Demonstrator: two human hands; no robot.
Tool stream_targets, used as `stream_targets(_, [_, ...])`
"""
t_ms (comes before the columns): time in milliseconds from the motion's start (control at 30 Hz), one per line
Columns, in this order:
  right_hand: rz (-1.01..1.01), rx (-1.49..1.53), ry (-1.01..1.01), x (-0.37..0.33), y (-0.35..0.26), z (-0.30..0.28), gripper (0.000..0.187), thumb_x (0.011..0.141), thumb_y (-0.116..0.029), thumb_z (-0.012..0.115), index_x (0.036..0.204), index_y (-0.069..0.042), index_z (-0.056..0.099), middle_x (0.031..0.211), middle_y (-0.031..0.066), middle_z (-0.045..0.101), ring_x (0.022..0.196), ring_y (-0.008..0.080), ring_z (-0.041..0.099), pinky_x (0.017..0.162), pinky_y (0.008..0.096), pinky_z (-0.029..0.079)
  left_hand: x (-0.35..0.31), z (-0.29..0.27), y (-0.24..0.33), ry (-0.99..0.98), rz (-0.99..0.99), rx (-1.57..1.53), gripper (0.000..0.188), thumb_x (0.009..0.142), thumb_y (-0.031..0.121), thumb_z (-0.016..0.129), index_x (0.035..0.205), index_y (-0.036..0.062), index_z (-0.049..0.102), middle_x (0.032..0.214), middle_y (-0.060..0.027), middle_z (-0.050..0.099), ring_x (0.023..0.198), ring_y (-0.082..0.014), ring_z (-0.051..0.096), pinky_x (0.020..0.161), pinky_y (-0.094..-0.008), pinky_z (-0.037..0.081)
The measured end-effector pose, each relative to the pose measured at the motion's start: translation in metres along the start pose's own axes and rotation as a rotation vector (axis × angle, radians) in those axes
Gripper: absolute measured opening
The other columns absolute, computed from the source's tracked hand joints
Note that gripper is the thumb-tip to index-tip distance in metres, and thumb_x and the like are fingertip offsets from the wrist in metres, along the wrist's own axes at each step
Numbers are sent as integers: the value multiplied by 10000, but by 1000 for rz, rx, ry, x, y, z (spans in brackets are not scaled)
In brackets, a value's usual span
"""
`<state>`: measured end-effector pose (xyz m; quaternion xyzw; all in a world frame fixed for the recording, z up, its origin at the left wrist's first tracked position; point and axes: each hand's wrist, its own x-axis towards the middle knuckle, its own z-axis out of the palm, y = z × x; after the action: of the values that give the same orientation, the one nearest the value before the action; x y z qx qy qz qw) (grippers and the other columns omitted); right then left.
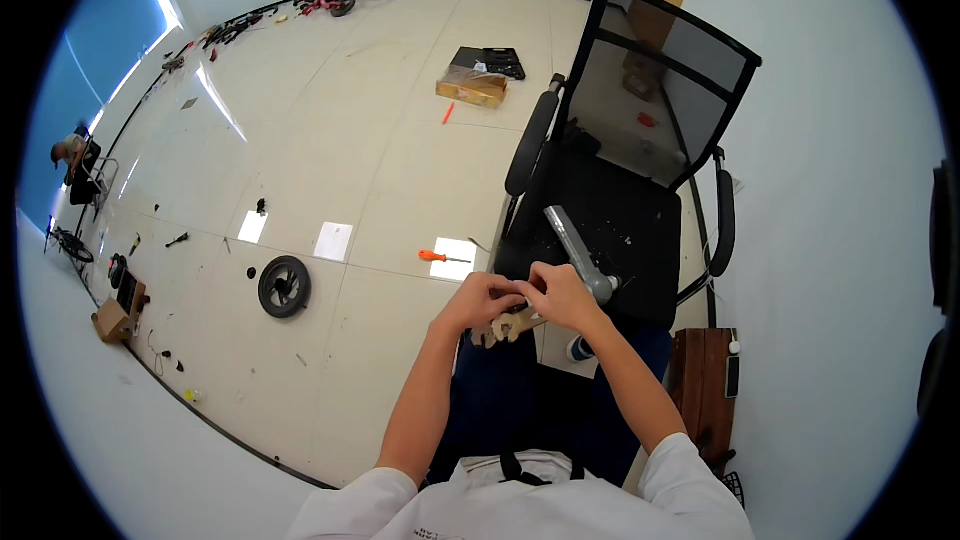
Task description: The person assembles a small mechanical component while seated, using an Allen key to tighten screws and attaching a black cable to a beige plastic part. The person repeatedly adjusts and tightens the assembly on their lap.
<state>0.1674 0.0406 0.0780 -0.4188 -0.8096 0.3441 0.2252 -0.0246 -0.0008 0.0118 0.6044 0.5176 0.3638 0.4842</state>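
My left hand (pixel 477 302) and my right hand (pixel 560 295) meet at the chair's front edge, fingers closed and fingertips together. Whatever they pinch is small and mostly hidden; a bit of something dark shows beneath the fingertips. Just below them, over my lap, is a tan part with notched ends (pixel 508 326); whether a hand grips it I cannot tell. A grey tube with a thicker rounded end (pixel 575 245) lies on the black chair seat (pixel 640 225), its thick end close to my right hand.
The mesh-backed chair (pixel 660 80) has armrests on both sides. On the tiled floor lie an orange-handled screwdriver (pixel 440 256), a black wheel (pixel 285 287), and a cardboard box (pixel 472 88) beside an open black case (pixel 500 62). A brown wooden box (pixel 700 390) stands right. Another person (pixel 75 155) sits far left.
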Motion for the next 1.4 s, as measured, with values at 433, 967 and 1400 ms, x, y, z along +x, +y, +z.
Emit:
stream_targets(433, [144, 15, 124, -11, -14, 14, 367, 913, -260, 730, 737, 27, 584, 626, 188, 641, 563, 287, 666, 550, 352, 509, -3, -3, 9, 7, -26, 7, 156, 858, 88, 760, 989, 5, 768, 842, -88, 749, 777, -144, 704, 748, -295, 563])
stream_targets(967, [133, 7, 546, -12, -7, 59, 328, 964, -201, 656, 751, 9, 521, 609, 193, 582, 572, 383, 602, 536, 472, 430, 1, -4, 3, 46, -23, 9, 198, 833, 148, 793, 948, -12, 773, 831, -112, 756, 762, -166, 712, 723, -305, 564])
stream_targets(1400, [277, 4, 741, -2, -3, 86, 419, 947, -278, 647, 692, 25, 512, 591, 159, 531, 559, 321, 568, 556, 456, 427, -5, -7, -8, 72, 58, 38, 183, 811, 124, 781, 950, 4, 778, 826, -122, 757, 768, -194, 721, 734, -314, 573])
